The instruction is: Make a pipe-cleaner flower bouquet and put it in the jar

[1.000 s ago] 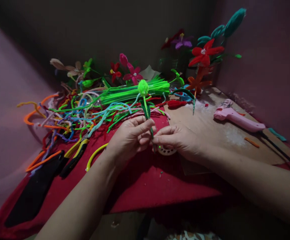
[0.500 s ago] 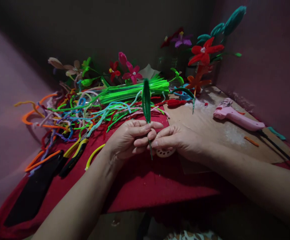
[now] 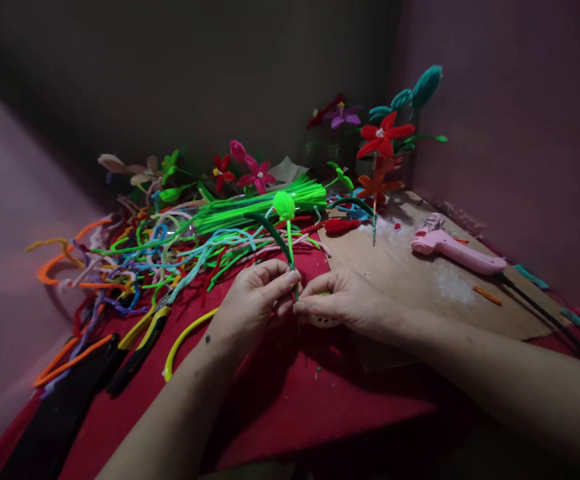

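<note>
A pipe-cleaner flower stem stands upright between my hands, topped by a round light-green bud point(image 3: 284, 206). From the same stem a narrow dark-green leaf point(image 3: 269, 233) arches up to the left. My left hand point(image 3: 257, 297) is closed, pinching the stem below the bud between thumb and fingers. Just lower and to the right, my right hand point(image 3: 343, 300) pinches the stem's dark-green lower part with its fingertips. Partly hidden beneath my right hand lies a white round piece with holes point(image 3: 326, 321).
Tangled coloured pipe cleaners point(image 3: 135, 267) and a green bundle point(image 3: 265, 205) lie behind. Yellow-black pliers point(image 3: 140, 347) and a black flat object point(image 3: 45, 427) are at left. A pink glue gun point(image 3: 460, 250) rests on a brown board point(image 3: 385, 267). Finished flowers point(image 3: 385, 137) stand at the back.
The stem has been turned: the leaf, upright and facing me before, now arches left, and the light-green bud shows. Both hands still pinch the stem. The camera view has shifted slightly.
</note>
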`<action>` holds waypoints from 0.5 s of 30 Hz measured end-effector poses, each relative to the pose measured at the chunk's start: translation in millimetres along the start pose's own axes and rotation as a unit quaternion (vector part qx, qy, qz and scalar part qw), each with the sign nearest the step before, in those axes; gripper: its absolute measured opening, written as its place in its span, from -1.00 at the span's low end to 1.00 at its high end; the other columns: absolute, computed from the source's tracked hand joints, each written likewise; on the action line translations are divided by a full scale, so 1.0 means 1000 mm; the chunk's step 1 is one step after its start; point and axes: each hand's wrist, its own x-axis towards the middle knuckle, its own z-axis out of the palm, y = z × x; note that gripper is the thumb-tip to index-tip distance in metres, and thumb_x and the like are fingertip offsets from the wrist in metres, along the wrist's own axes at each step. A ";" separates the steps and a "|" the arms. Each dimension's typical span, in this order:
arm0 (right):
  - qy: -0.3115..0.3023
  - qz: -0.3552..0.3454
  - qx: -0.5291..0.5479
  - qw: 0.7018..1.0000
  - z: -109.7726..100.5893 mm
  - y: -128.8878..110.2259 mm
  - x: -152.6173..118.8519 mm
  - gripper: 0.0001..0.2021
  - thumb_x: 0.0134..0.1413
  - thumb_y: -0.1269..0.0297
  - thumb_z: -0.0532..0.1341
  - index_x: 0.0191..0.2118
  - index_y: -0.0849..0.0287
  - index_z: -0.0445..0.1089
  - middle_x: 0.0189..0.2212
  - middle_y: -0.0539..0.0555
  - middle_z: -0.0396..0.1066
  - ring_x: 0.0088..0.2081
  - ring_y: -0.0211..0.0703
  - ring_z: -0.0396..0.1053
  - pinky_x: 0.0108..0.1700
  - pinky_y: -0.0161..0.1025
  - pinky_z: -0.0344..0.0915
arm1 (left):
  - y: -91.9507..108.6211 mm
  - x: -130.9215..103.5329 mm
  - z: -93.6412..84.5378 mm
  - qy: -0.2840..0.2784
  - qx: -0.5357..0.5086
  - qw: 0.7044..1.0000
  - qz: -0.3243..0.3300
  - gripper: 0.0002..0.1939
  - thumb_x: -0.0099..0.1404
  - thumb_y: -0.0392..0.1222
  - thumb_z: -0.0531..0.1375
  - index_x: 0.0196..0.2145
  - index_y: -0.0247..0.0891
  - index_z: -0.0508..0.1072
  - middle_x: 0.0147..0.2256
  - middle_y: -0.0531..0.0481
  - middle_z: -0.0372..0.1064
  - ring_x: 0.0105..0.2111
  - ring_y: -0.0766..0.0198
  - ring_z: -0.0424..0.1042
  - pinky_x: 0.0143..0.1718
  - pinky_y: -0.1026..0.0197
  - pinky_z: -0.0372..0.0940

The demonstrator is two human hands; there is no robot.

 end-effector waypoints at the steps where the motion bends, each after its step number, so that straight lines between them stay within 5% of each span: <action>1: 0.004 -0.002 0.000 1.000 0.000 0.000 0.000 -0.80 -0.06 0.25 0.17 -0.57 0.25 0.30 -0.74 -0.15 0.00 -0.67 -0.44 -0.12 -0.60 -0.33 -0.22 | 0.001 0.000 0.000 -0.004 -0.012 1.000 -0.003 -0.79 0.10 -0.14 0.23 -0.50 -0.30 0.28 -0.69 0.16 0.15 -0.74 0.56 0.01 -0.71 0.46 -0.07; 8: 0.000 0.007 -0.010 1.000 -0.001 -0.016 -0.004 -0.75 -0.10 0.18 0.20 -0.60 0.27 0.36 -0.69 -0.05 0.23 -0.62 -0.40 0.11 -0.53 -0.36 0.02 | 0.001 -0.001 0.001 -0.039 -0.056 0.998 0.007 -0.85 0.16 -0.17 0.18 -0.45 -0.28 0.28 -0.68 0.17 0.13 -0.73 0.54 0.03 -0.66 0.43 0.03; 15: -0.014 0.025 -0.057 0.998 -0.005 -0.013 -0.002 -0.83 -0.16 0.34 0.13 -0.60 0.27 0.41 -0.62 0.02 0.34 -0.55 -0.34 0.21 -0.46 -0.34 0.09 | 0.000 0.000 0.001 -0.064 -0.070 0.995 0.013 -0.83 0.13 -0.17 0.21 -0.46 -0.32 0.30 -0.63 0.14 0.17 -0.73 0.58 -0.04 -0.69 0.45 0.00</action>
